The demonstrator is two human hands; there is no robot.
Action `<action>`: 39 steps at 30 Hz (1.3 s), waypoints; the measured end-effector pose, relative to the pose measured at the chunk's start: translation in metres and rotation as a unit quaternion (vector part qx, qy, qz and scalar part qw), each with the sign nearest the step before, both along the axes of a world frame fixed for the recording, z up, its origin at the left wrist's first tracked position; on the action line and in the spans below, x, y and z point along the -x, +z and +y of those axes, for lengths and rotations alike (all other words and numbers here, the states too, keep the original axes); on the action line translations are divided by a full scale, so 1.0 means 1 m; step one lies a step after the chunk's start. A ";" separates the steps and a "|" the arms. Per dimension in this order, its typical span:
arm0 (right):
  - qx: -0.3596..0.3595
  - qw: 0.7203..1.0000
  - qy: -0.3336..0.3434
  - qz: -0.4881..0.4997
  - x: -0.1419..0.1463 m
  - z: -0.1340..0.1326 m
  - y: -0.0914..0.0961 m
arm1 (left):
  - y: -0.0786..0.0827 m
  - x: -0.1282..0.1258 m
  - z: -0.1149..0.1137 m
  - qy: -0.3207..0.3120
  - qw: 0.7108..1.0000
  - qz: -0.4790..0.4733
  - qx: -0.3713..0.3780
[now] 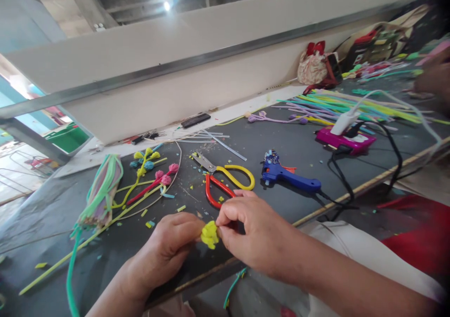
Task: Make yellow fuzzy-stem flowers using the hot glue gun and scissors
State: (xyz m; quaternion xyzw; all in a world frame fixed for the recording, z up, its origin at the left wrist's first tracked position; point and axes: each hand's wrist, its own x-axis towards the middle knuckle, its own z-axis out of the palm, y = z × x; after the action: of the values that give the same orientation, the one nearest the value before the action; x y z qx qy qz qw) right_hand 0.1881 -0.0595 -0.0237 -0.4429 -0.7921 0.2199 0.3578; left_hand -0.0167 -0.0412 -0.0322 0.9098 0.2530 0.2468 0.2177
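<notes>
Close to the table's front edge, a small yellow pipe-cleaner flower (210, 235) is pinched between my two hands. My left hand (176, 242) grips it from the left side, fingers closed. From the right, my right hand (246, 223) pinches its edge between thumb and fingertips. Just beyond my right hand lie scissors (230, 179) with one yellow and one red handle, blades spread apart. A blue hot glue gun (291, 174) rests to the right of them.
Left, a bundle of green and mauve pipe cleaners (103, 190) stands near yellow and pink pipe-cleaner stems (146, 172). A magenta power strip (346, 141) with cables sits right. Loose pipe cleaners (351, 106) lie behind it. Another person's hand (434, 76) shows far right.
</notes>
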 end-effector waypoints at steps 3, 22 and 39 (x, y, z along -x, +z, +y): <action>-0.021 1.000 -0.013 -0.003 0.003 -0.003 0.001 | 0.000 0.000 -0.002 0.005 1.000 -0.006 -0.016; -0.117 0.982 -0.015 0.147 0.000 -0.002 0.011 | -0.014 0.002 0.007 0.102 0.970 -0.141 0.171; -0.342 0.937 -0.061 0.029 0.015 -0.004 -0.011 | -0.015 -0.014 0.001 0.166 0.927 -0.214 0.260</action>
State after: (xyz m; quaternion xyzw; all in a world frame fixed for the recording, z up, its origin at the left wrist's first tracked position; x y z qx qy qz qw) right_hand 0.1728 -0.0636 -0.0344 -0.3350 -0.7802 -0.0743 0.5230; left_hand -0.0025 -0.0399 -0.0467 0.6919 0.4034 0.3934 0.4514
